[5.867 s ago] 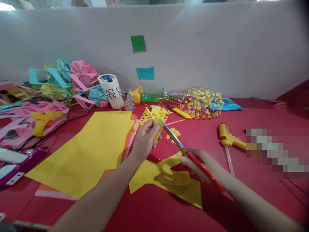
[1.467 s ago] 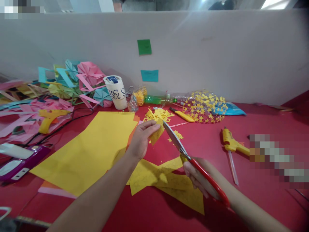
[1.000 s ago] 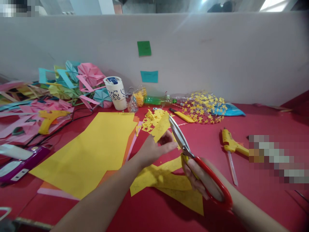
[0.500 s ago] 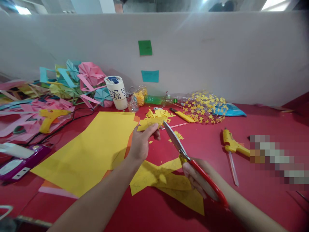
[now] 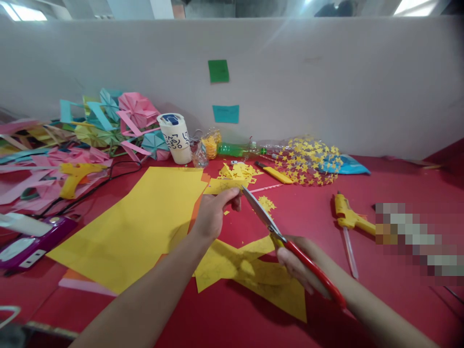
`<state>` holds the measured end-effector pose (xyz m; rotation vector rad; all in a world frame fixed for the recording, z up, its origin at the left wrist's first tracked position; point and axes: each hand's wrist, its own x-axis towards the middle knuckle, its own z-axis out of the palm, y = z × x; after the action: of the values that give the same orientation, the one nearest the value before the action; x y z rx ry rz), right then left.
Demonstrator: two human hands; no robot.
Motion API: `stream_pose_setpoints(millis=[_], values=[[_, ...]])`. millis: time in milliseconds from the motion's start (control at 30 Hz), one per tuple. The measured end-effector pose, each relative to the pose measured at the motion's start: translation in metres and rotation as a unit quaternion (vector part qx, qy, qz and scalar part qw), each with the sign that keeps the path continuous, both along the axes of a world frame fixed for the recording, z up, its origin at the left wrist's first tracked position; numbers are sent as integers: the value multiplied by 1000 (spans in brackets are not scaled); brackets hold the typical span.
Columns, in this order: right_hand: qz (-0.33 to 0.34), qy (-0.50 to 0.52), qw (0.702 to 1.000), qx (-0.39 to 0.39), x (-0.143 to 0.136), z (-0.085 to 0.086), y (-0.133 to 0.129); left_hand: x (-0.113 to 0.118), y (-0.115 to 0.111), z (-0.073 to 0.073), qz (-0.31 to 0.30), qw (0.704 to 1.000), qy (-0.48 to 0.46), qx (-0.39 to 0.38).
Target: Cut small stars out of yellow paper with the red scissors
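My left hand (image 5: 214,212) pinches a small yellow paper strip (image 5: 222,186) with star outlines drawn on it. In my right hand (image 5: 299,266) are red-handled scissors (image 5: 264,213), their blades pointing up and left, with the tips close to my left fingertips at the strip. Below my hands lie yellow paper pieces (image 5: 270,290) with faint drawn stars. Behind the strip is a heap of yellow scraps (image 5: 241,170). A small pile of cut yellow stars (image 5: 266,203) sits right of the blades.
Large yellow sheets (image 5: 145,227) cover the left. Paper decorations (image 5: 136,111), a white cup (image 5: 176,138), a green bottle (image 5: 234,150), a yellow cutter (image 5: 277,175) and a star-covered bottle (image 5: 308,162) line the back. Glue guns lie left (image 5: 74,179) and right (image 5: 346,212).
The yellow strip has turned and shifted slightly in my left fingers, showing its drawn star more clearly. The scissor tips have moved slightly left and down.
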<state>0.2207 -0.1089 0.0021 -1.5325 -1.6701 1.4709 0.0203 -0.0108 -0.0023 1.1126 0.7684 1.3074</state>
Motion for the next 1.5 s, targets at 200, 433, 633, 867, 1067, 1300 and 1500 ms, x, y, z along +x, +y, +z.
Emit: stream_pose_setpoints(millis=[200,433,633,867,1067,1300,1500], values=[[10,17,999,34,1,-3,-1,-1,1,0,-9,1000,-2,-2],[35,37,998,23,5,-6,-1,-1,2,3,-19,1000,-15,-6],[19,43,999,-10,6,-13,0,-1,3,4,-27,999,-24,2],[-12,15,999,-44,3,-12,1,-2,4,3,-20,1000,-12,7],[-29,4,998,-58,0,-9,0,-2,3,3,-15,1000,-13,-2],[-29,3,998,-64,1,-8,2,-2,3,3,-13,1000,-15,-6],[-21,11,999,-45,0,-6,2,-1,4,3,-9,1000,-19,-1]])
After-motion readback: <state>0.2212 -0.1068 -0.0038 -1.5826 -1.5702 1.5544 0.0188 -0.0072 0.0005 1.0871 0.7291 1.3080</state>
